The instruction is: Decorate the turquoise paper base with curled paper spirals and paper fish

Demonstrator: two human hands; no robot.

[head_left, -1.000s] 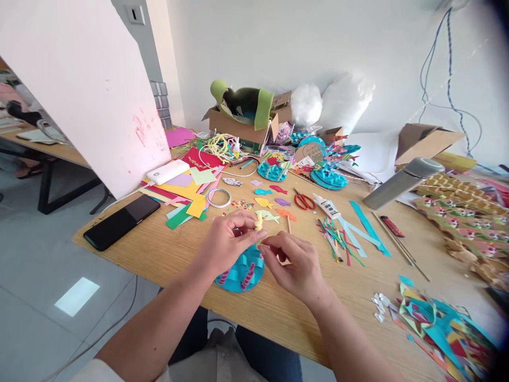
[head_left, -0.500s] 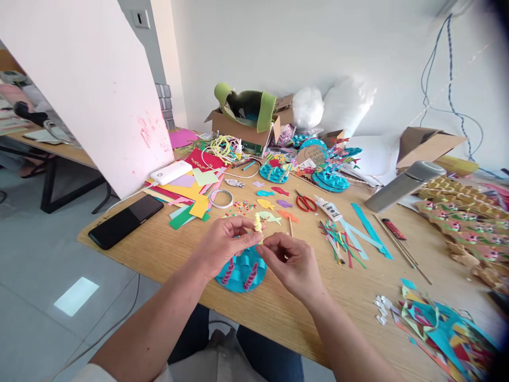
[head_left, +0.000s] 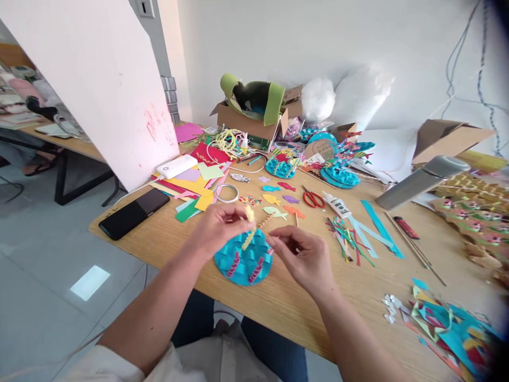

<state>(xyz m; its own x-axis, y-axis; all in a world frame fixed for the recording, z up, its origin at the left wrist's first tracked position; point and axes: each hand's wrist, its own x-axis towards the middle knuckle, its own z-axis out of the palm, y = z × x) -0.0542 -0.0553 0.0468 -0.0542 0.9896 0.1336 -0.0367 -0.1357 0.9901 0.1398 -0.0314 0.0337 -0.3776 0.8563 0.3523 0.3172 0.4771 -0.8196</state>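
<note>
My left hand (head_left: 222, 228) pinches a fuzzy yellow pipe cleaner (head_left: 249, 213), curled at the top with a tail hanging below the fingertips. My right hand (head_left: 302, 252) is just to the right, thumb and fingers closed together; whether anything sits between them is hidden. Below both hands lies a round blue paper disc (head_left: 243, 278) with curved blue strips across it. Purple coiled pieces (head_left: 255, 270) stand on its near part. Behind it are paper fish, among them a pale green fish (head_left: 275, 213) and an orange fish (head_left: 294, 211).
Red-handled scissors (head_left: 314, 199), a white glue bottle (head_left: 336, 205) and thin colored strips (head_left: 348, 241) lie to the right. A grey flask (head_left: 421, 183) lies farther right. A black phone (head_left: 134, 213) and colored paper (head_left: 204, 200) are on the left. Finished-looking blue discs (head_left: 339, 178) stand behind.
The hands have drawn slightly apart, and the yellow pipe cleaner now shows a longer tail below the left fingers. The camera view has shifted a little to the left.
</note>
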